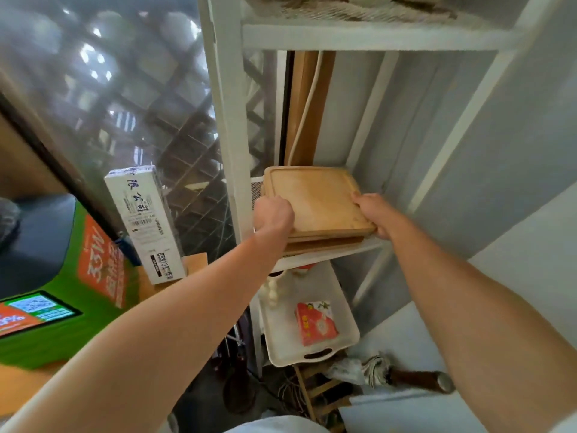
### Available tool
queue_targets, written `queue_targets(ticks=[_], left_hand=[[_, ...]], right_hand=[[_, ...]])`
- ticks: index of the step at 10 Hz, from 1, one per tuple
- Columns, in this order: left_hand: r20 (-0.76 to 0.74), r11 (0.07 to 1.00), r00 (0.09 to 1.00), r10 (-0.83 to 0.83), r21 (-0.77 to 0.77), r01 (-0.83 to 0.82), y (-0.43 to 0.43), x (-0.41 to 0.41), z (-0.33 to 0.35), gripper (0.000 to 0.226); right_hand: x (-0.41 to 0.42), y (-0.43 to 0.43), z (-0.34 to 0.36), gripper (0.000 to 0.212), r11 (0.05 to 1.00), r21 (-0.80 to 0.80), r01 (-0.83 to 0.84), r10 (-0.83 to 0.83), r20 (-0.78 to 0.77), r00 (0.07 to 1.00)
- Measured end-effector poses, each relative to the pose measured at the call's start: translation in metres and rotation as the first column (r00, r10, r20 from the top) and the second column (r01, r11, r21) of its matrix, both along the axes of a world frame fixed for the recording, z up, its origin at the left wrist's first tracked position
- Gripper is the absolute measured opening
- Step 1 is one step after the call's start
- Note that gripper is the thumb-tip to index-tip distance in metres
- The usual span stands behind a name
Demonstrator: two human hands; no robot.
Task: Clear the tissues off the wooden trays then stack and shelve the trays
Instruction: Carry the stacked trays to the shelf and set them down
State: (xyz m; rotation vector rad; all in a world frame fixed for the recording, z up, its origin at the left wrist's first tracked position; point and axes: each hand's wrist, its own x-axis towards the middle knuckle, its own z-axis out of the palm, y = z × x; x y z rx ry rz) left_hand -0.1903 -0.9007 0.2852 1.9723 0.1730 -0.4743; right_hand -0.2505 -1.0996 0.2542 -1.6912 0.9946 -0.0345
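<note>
A stack of light wooden trays [315, 201] rests on the middle shelf [371, 243] of a white metal rack. The top tray's surface is bare, with no tissues on it. My left hand [272, 215] grips the stack at its near left corner. My right hand [373, 214] holds the near right edge, thumb on top of the rim. Both forearms reach forward from the bottom of the view.
Below the shelf a white plastic tray [281, 335] holds a red tissue pack [315, 323]. A rack post [232, 135] stands just left of the trays. A tall white box [146, 226] and a green box [78, 285] sit at left. A folded umbrella [390, 371] lies on the floor.
</note>
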Motion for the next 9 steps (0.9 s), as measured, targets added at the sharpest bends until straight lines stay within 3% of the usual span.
queue_targets(ticks=[2,4,7,8,9], left_hand=[[0.02,0.994,0.994,0.104,-0.029,-0.103,-0.012,0.005,-0.013,0.036],[0.025,0.994,0.994,0.103,-0.034,-0.102,-0.009,-0.002,-0.028,0.031],[0.105,0.983,0.991,0.079,-0.175,-0.06,0.004,-0.003,-0.038,0.028],[0.114,0.995,0.993,0.025,-0.098,-0.014,0.005,-0.003,-0.037,0.021],[0.17,0.994,0.984,-0.051,0.104,0.034,0.004,-0.007,-0.03,0.039]], right_hand=[[0.014,-0.011,-0.016,0.049,1.0,0.008,0.013,-0.013,-0.015,1.0],[0.01,-0.012,-0.023,0.053,0.998,-0.061,-0.017,0.015,-0.034,0.999],[0.013,0.003,-0.015,0.049,0.976,-0.2,-0.092,0.071,-0.11,0.991],[0.012,0.006,-0.01,0.046,0.955,-0.263,-0.14,0.098,-0.168,0.981],[0.011,0.02,-0.008,0.047,0.898,-0.382,-0.219,0.129,-0.247,0.96]])
